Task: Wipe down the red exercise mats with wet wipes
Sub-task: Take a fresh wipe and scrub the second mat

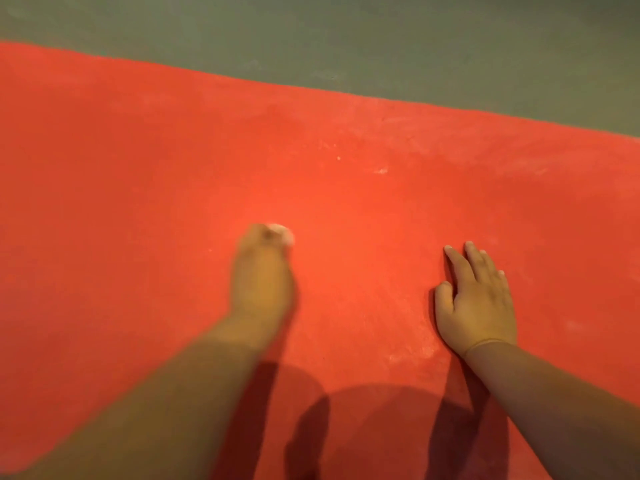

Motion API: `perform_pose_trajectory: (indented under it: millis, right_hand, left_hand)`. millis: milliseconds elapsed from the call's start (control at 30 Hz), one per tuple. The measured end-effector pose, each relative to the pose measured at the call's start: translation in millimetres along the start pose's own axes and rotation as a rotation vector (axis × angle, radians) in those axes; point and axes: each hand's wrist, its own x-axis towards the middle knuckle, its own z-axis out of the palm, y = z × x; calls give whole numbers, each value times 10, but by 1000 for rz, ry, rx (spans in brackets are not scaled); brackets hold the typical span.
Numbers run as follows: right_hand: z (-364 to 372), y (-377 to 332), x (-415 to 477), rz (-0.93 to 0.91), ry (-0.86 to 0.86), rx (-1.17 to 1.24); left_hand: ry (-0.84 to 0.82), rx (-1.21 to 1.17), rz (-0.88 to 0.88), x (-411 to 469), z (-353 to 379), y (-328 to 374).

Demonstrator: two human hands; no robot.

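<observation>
- Your left hand [263, 271] reaches forward over the red exercise mat [138, 168]. Its fingers are bunched round a small white wet wipe [282, 233], which peeks out past the fingertips and sits against the mat's surface. The hand is blurred, so you cannot tell the exact grip.
- Your right hand [479, 299] lies palm down on the mat, well apart from the left. Its fingers are straight and slightly spread, the thumb is out to the side, and it holds nothing.
- The mat fills most of the view and lies flat on a grey-green floor [381, 36], which shows as a band beyond its far edge.
- Pale dusty smears run along the mat's far edge, with a few white specks [381, 170] near the middle.
- Dark shadows of your arms fall on the mat's near part.
</observation>
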Motion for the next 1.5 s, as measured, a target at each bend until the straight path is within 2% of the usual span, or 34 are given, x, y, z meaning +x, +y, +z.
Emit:
perform_pose_trajectory:
  millis: [100,167,200,233,333,367,400,467,567,633,700,733,867,900,933,1000,1133,1200,1233,1267,1300,1367,1400,1433,1500]
  right_hand:
    - [12,-1,9,0,10,-7]
    - [19,5,18,-1,13,-9]
    - [22,9,21,-3,12,-10]
    - [26,11,24,-3,10,-11]
    - [34,9,26,-5,7,-8]
    - [35,11,28,-4,10,-4]
    - [33,13,29,-4,11,-1]
    - [23,13,27,-4,8,3]
    - [13,0,41,4,2,13]
    - [17,-7,41,5,2,12]
    - [19,8,45,-4,9,8]
    - [20,13,48,-10,8,5]
    - [19,8,71,-13,-2,2]
    - [17,1,78,-13,-7,0]
    - [11,-3,84,-14,-12,0]
    - [-1,-11,101,-12,-16,4]
    - [3,-27,123,-8,-8,14]
    - [5,-26,137,-7,-3,16]
    - [7,-25,142,-9,0,14]
    - [10,-24,147,-12,0,9]
    - [12,-21,150,-13,-1,5]
    - [15,-23,167,-11,-2,4]
    - [17,-31,185,-12,-3,4]
    - [18,-38,199,-14,-6,3]
    - [10,-46,233,-13,-8,-3]
  left_hand:
    - [-218,-61,459,-360,173,523]
    - [-185,-42,666,-185,129,375]
    - [-146,5,658,-20,91,203]
    - [-102,60,556,180,41,-2]
    - [70,153,-63,739,-188,-640]
    - [117,131,-220,829,-222,-656]
    - [121,132,-268,866,-188,-549]
    - [58,150,-154,815,17,-154]
    - [-106,55,180,514,328,545]
    - [-255,25,430,446,378,689]
    - [-280,107,577,652,304,493]
    - [-234,160,527,780,239,328]
    - [33,200,-80,1070,-54,-375]
    - [57,215,-145,1047,-45,-376]
    - [61,222,-148,997,2,-300]
    - [42,169,-24,817,114,11]
    - [-166,33,450,300,298,530]
    - [-248,70,660,421,197,424]
    - [-236,130,685,581,134,292]
    - [-196,184,614,752,55,130]
    - [-137,239,463,936,-25,-72]
    - [17,245,46,1170,-162,-413]
    - [63,230,-86,1179,-158,-410]
    - [65,218,-113,1132,-101,-288]
    - [-19,149,27,888,127,140]
